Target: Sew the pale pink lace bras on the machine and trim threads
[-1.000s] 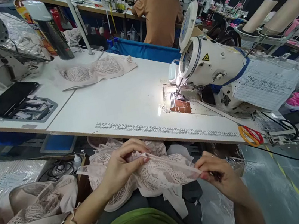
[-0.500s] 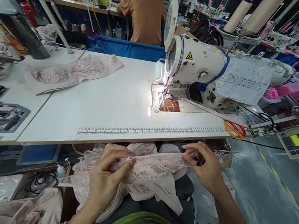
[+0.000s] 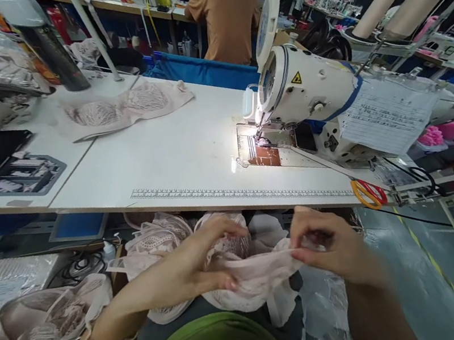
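Before the worktop's (image 3: pixel 156 158) near edge, a pale pink lace garment (image 3: pixel 257 283) spans our two hands: our right hand (image 3: pixel 335 242) pinches one end, while our left hand (image 3: pixel 186 268), thumb and fingers parted, touches the other.

The sewing machine (image 3: pixel 304 86) sits on the right part of the tabletop (image 3: pixel 156 158), with a paper (image 3: pixel 388 113) on its side. A bra (image 3: pixel 131 107) lies to the left, near the back. Behind it stand a can (image 3: pixel 56 56) and, right of that, a pole (image 3: pixel 93 33). The open case (image 3: pixel 23 173) is at the left end. A ruler (image 3: pixel 239 192) runs along the front edge, with scissors (image 3: pixel 367 193) past its right end. Down in front, a heap of bras (image 3: pixel 53 324) lies left of the lap. Another person (image 3: pixel 229 17) is behind the tabletop.
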`<state>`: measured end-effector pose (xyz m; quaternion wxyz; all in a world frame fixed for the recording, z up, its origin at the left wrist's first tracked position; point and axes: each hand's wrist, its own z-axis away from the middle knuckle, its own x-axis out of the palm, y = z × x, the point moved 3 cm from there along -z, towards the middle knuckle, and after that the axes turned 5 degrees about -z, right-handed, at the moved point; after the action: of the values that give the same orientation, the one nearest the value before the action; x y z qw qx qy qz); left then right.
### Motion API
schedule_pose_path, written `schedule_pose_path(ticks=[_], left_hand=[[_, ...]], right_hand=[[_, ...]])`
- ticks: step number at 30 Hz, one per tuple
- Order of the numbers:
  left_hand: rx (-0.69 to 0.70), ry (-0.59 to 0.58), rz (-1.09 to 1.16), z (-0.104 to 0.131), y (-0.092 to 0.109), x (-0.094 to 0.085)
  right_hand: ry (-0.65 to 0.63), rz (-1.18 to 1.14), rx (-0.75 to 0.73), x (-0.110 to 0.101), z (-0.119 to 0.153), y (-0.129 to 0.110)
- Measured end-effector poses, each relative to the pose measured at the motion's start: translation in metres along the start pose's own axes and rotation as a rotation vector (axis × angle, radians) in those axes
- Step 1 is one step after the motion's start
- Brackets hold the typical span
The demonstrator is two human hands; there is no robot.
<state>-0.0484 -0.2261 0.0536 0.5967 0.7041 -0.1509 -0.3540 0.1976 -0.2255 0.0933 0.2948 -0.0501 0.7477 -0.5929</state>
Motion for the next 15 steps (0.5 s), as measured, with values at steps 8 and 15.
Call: schedule_pose_path(ticks=[8, 15], left_hand=[[0.187, 0.158, 0.017, -0.034, 0.01, 0.029], [0.132, 0.205, 0.061, -0.034, 0.004, 0.021]], right_hand=[[0.073, 0.159, -0.039, 0.024, -0.005, 0.006], [0.055, 0.076, -0.069, 0.011, 0.004, 0.023]])
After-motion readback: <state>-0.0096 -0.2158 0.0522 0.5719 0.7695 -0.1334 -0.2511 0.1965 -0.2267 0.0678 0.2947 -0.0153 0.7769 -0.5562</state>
